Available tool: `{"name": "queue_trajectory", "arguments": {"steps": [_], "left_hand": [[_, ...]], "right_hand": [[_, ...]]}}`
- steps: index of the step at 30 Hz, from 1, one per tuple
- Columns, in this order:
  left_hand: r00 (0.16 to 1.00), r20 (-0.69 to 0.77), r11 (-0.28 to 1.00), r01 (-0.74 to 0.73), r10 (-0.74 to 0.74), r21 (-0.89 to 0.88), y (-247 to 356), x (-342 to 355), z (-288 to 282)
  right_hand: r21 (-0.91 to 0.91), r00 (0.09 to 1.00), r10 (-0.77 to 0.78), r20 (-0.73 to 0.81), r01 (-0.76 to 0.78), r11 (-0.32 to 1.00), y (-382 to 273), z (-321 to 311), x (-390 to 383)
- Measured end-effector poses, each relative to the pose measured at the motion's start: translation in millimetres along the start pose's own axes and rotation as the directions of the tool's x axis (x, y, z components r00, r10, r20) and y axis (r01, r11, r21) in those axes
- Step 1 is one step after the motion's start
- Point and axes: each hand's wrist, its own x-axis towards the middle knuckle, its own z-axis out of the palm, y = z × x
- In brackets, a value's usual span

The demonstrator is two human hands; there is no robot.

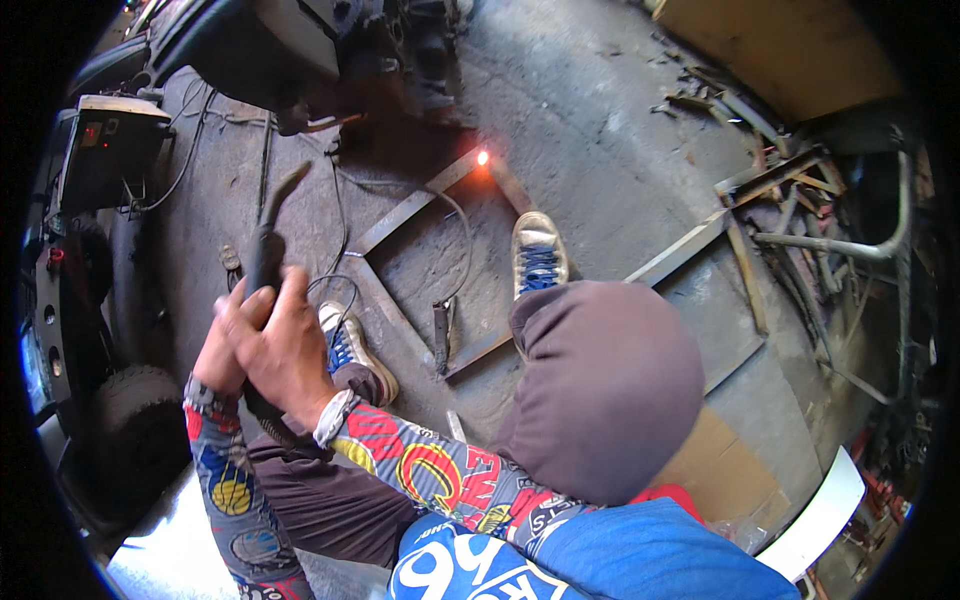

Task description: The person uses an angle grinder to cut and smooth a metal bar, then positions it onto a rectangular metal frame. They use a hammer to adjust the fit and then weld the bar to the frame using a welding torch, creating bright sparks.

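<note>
A dark-handled welding torch [264, 255] with a curved, brownish neck points up and to the right. My left hand [218, 350] is closed round its handle. Lying over the left one, my right hand [285, 358] also grips the torch, its fingers partly hiding the handle. Below my hands a dark, ribbed cable runs down. On the floor ahead lies a metal frame [405, 220] of flat bars. Its far corner glows bright red at a hot spot [483, 158], well apart from the torch tip. A dark clamp [441, 338] with a cable sits at the frame's near corner.
A second metal frame [680, 250] lies to the right, beside a heap of scrap metal [830, 240]. A boxy machine [115, 150] stands at the left, above a wheel [140, 415]. Cables [340, 215] cross the floor. My shoes [538, 255] are close to the frame.
</note>
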Motion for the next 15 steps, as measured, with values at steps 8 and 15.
{"name": "queue_trajectory", "arguments": {"steps": [8, 15], "left_hand": [[0.903, -0.358, 0.610, -0.149, -0.237, -0.779, -12.5, -111.8, 16.6], [0.819, -0.543, 0.454, -0.420, -0.184, -0.786, -39.9, -99.2, 4.3]], "right_hand": [[-0.354, 0.771, -0.456, 0.444, 0.619, 0.701, 46.9, -27.9, -66.8], [-0.687, 0.804, -0.206, 0.558, 0.587, 0.429, 120.1, -79.2, -132.2]]}}
